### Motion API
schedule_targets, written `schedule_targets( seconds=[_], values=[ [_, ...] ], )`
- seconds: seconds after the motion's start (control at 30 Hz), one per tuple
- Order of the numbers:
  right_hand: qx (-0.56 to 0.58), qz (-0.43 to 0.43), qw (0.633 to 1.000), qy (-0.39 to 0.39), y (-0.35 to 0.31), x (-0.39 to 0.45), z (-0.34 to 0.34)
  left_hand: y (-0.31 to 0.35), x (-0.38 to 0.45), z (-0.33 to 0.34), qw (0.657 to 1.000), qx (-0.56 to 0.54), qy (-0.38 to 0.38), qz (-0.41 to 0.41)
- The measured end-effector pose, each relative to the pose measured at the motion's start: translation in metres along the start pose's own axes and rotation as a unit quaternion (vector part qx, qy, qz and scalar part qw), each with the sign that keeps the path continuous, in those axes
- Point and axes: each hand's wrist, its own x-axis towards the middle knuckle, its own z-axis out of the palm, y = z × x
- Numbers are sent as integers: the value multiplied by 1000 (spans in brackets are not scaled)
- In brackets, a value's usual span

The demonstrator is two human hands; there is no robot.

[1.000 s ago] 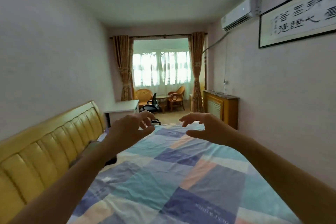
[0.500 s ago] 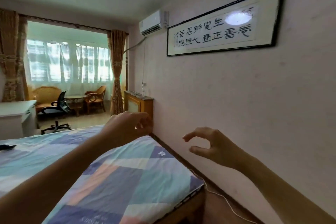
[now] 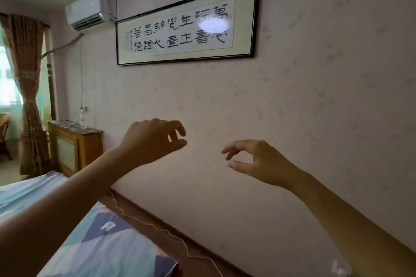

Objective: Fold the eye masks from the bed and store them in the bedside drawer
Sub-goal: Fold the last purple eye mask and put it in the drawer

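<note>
Hovering before the wall above the bed (image 3: 108,245), left hand (image 3: 155,139) and right hand (image 3: 258,162) hang loosely curled, holding nothing.

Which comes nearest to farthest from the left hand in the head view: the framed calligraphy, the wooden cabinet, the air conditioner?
From the left hand:
1. Wooden cabinet, lower left by the curtain.
2. Framed calligraphy, on the wall above.
3. Air conditioner, high up, left.

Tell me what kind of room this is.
Most likely a home bedroom: a bed with a patchwork cover, a wall air conditioner, and curtains by a window.
</note>
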Motion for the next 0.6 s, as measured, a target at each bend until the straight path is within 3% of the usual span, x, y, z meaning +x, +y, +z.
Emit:
schedule_targets(
  seconds=[0.27, 0.4, 0.6],
  values=[
    [-143, 55, 988, -7, 143, 86, -5, 22, 167, 139, 998, 18, -60, 27],
    [-152, 59, 987, 0, 231, 146, -1, 22, 252, 211, 996, 33, -81, 31],
    [-95, 33, 994, -47, 350, 265, 21, -18, 354, 280, 993, 38, -105, -34]
  ],
)
